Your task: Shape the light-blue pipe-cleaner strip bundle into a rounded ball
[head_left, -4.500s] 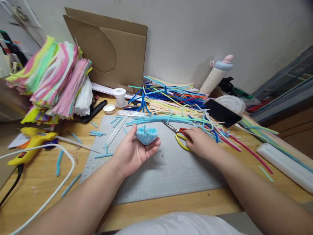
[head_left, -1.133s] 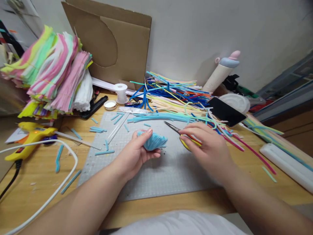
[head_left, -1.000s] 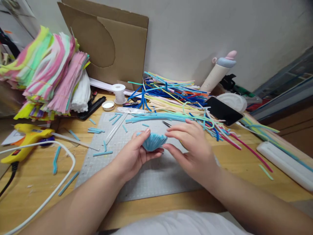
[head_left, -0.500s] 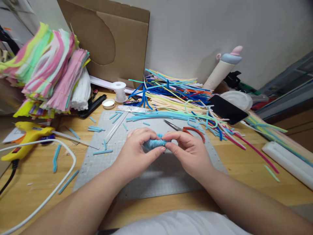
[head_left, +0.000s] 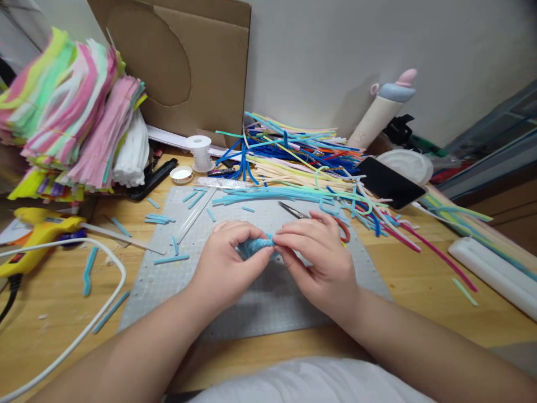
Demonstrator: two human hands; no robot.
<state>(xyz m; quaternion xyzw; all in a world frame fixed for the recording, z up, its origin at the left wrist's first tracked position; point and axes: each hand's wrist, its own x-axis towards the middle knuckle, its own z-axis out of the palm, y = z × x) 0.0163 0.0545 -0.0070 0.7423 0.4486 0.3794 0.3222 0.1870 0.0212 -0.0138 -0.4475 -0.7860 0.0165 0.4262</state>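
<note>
Now, in the head view, the scissors (head_left: 290,209) lie released on the cutting mat (head_left: 272,308) and the work goes bare-handed: left hand (head_left: 226,260) curled around the fuzzy blue piece (head_left: 253,246) above the mat, right hand (head_left: 321,260) apparently pinching its half-hidden edge. Behind, pipe cleaners (head_left: 293,150) heap the worktop (head_left: 423,291) before a pale wall (head_left: 310,56).

A plain, whitish garment (head_left: 302,380) shows at six o'clock, its soft cloth creased in shallow folds and rounded along the upper edge. The left forearm (head_left: 146,347), toward seven o'clock, is bare and widens from a narrower wrist; the right forearm (head_left: 419,344), toward four o'clock, is likewise bare. Left hand (head_left: 229,260) and right hand (head_left: 325,257) are both bare too.
</note>
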